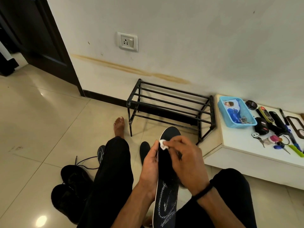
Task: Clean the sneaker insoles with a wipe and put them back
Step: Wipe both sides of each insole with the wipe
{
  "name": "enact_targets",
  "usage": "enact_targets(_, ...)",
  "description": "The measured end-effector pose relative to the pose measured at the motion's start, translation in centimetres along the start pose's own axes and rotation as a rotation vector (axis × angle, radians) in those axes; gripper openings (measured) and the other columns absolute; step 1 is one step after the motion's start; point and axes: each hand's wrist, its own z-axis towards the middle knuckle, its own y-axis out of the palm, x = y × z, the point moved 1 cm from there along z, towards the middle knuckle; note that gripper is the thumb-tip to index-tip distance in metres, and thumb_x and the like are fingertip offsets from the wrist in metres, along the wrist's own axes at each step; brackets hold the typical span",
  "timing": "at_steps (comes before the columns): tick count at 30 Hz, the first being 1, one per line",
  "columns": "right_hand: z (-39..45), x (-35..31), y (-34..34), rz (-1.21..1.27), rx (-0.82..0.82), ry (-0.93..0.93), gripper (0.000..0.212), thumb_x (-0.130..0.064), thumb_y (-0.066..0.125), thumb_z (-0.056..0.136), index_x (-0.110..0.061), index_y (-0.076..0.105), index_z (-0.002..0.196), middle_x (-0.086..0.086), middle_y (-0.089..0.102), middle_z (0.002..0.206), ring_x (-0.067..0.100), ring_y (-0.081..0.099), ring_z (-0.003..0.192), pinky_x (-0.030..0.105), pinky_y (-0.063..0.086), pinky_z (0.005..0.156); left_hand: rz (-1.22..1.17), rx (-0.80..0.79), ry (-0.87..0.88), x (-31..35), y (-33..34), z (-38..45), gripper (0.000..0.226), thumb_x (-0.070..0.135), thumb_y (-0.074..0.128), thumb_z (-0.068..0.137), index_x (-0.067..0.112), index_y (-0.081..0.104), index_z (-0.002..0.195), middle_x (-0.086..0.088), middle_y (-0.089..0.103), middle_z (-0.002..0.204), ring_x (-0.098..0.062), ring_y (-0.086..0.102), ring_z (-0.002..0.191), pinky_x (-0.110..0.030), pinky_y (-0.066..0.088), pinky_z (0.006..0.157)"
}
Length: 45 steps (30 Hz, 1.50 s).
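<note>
A long dark insole (166,195) with a white pattern and white edge runs from my lap toward the shoe rack. My left hand (150,165) grips its left edge near the middle. My right hand (185,160) pinches a small crumpled white wipe (163,144) against the insole's upper part. Another dark insole (145,151) lies on the floor between my legs, partly hidden. Two black sneakers (70,190) sit on the floor left of my left leg, laces loose. A patterned dark piece (100,153) shows beside my left knee.
A black metal shoe rack (171,106) stands against the wall ahead. A low white ledge (233,145) at the right carries a blue basket (236,112), polish tins, keys, pens and a brush. My bare foot (119,126) rests on the glossy tiles.
</note>
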Motion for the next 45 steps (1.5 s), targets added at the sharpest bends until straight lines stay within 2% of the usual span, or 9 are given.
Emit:
enact_targets(7, 5.8, 2.3, 0.2, -0.036, 0.102, 0.064, 0.019, -0.005, 0.065, 0.094, -0.012, 0.077, 0.106, -0.004, 0.064, 0.099, 0.001, 0.057, 0.084, 0.003, 0.044, 0.079, 0.070, -0.009, 0.012, -0.1, 0.6, 0.5, 0.072, 0.064, 0.045, 0.101, 0.006, 0.060, 0.141, -0.018, 0.062, 0.126, -0.029, 0.061, 0.108, -0.042, 0.048, 0.099)
enact_targets(12, 2.4, 2.4, 0.0, -0.051, 0.012, 0.084, 0.018, -0.011, 0.067, 0.093, -0.019, 0.076, 0.106, -0.012, 0.061, 0.102, 0.000, 0.058, 0.089, 0.003, 0.045, 0.079, 0.047, -0.013, 0.035, 0.1, 0.6, 0.0, 0.068, 0.060, 0.038, 0.105, 0.010, 0.058, 0.144, -0.017, 0.064, 0.137, -0.027, 0.064, 0.123, -0.041, 0.051, 0.104)
enact_targets(20, -7.6, 1.3, -1.5, 0.123, -0.025, 0.127, 0.033, -0.001, 0.076, 0.082, -0.026, 0.080, 0.103, -0.018, 0.067, 0.103, 0.001, 0.066, 0.098, 0.014, 0.053, 0.081, -0.061, 0.091, 0.057, 0.2, -1.0, 1.4, 0.086, 0.069, 0.047, 0.097, -0.001, 0.052, 0.146, -0.022, 0.043, 0.158, -0.032, 0.040, 0.148, -0.050, 0.022, 0.127)
enact_targets(23, -7.7, 1.2, -2.7, 0.483, 0.039, 0.427, 0.031, -0.001, 0.074, 0.084, -0.027, 0.081, 0.099, -0.007, 0.075, 0.098, 0.010, 0.071, 0.095, 0.023, 0.058, 0.080, -0.114, 0.125, 0.055, 0.4, -0.9, 1.3, 0.091, 0.074, 0.048, 0.092, -0.002, 0.055, 0.142, -0.022, 0.056, 0.142, -0.036, 0.056, 0.128, -0.053, 0.041, 0.115)
enact_targets(26, -6.3, 0.8, -4.0, 0.676, 0.091, 0.597, 0.026, 0.001, 0.071, 0.085, -0.019, 0.079, 0.099, -0.007, 0.078, 0.093, 0.006, 0.073, 0.090, 0.016, 0.057, 0.077, -0.120, 0.236, -0.003, 0.3, -0.9, 0.9, 0.098, 0.084, 0.044, 0.086, 0.002, 0.059, 0.138, -0.026, 0.061, 0.127, -0.041, 0.069, 0.096, -0.055, 0.060, 0.076)
enact_targets(29, -5.3, 1.3, -4.5, 0.702, 0.073, 0.652, 0.022, -0.004, 0.071, 0.086, -0.019, 0.078, 0.101, -0.006, 0.078, 0.093, 0.009, 0.074, 0.088, 0.027, 0.061, 0.075, -0.073, 0.265, -0.071, -0.4, -0.8, 0.6, 0.095, 0.083, 0.044, 0.087, 0.006, 0.058, 0.140, -0.027, 0.065, 0.125, -0.042, 0.073, 0.093, -0.052, 0.060, 0.078)
enact_targets(33, -4.4, 2.0, -4.5, 0.626, 0.009, 0.571, 0.024, -0.006, 0.074, 0.086, -0.020, 0.079, 0.104, -0.006, 0.078, 0.097, 0.011, 0.074, 0.093, 0.023, 0.058, 0.077, 0.047, 0.197, -0.063, -0.8, -0.1, 0.3, 0.073, 0.068, 0.043, 0.097, 0.008, 0.072, 0.126, -0.020, 0.073, 0.108, -0.031, 0.072, 0.087, -0.040, 0.059, 0.079)
enact_targets(40, -2.0, 0.8, -1.7, 0.077, -0.146, 0.209, 0.024, -0.010, 0.072, 0.090, -0.028, 0.079, 0.105, -0.018, 0.066, 0.100, -0.004, 0.063, 0.091, 0.009, 0.050, 0.081, 0.050, 0.151, -0.018, -1.2, 0.7, -0.2, 0.062, 0.053, 0.043, 0.101, 0.005, 0.071, 0.129, -0.020, 0.070, 0.126, -0.031, 0.072, 0.108, -0.042, 0.056, 0.093)
enact_targets(45, -2.9, -0.5, -0.3, 0.053, -0.133, 0.146, 0.026, -0.007, 0.073, 0.088, -0.026, 0.078, 0.105, -0.018, 0.064, 0.098, -0.004, 0.061, 0.092, 0.005, 0.046, 0.080, -0.001, 0.132, 0.033, -0.6, 0.0, -0.3, 0.066, 0.054, 0.044, 0.103, 0.003, 0.061, 0.140, -0.021, 0.061, 0.141, -0.033, 0.063, 0.124, -0.044, 0.047, 0.111)
